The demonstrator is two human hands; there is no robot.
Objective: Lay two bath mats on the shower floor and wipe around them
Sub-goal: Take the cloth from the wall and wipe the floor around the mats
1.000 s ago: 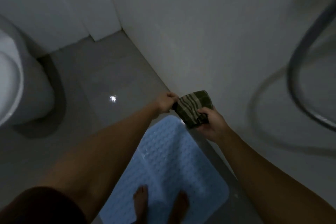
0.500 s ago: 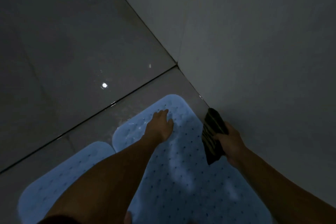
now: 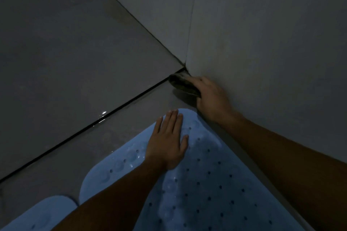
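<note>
Dim light, head cam looking down at shower floor (image 3: 75,62), grey tile w/ a dark groove running diagonally from lower left up to the wall corner; small glint of wet on the groove near mid-frame.

Bottom left: second bath mat (image 3: 37,214), pale blue, only its rounded corner in view, lying flat on floor just beside the bigger one, narrow strip of tile between them.

Centre: first bath mat (image 3: 197,184), pale blue w/ rows of small holes & bumps, flat on floor, its rounded top end pointing toward the corner, right edge running close along the wall (image 3: 262,33). Left hand (image 3: 169,142) rests palm-down on the mat's top end, fingers straight & together, grip apart, holding nothing; fingertips reach about to the mat's edge.

Right: right hand (image 3: 210,97) down on the tile just past the mat's top end, beside the wall base. Grip clamped on a dark folded cloth (image 3: 183,83), stripes barely readable in the gloom. Cloth pressed to floor right at the corner where groove meets wall. Both forearms bare.
</note>
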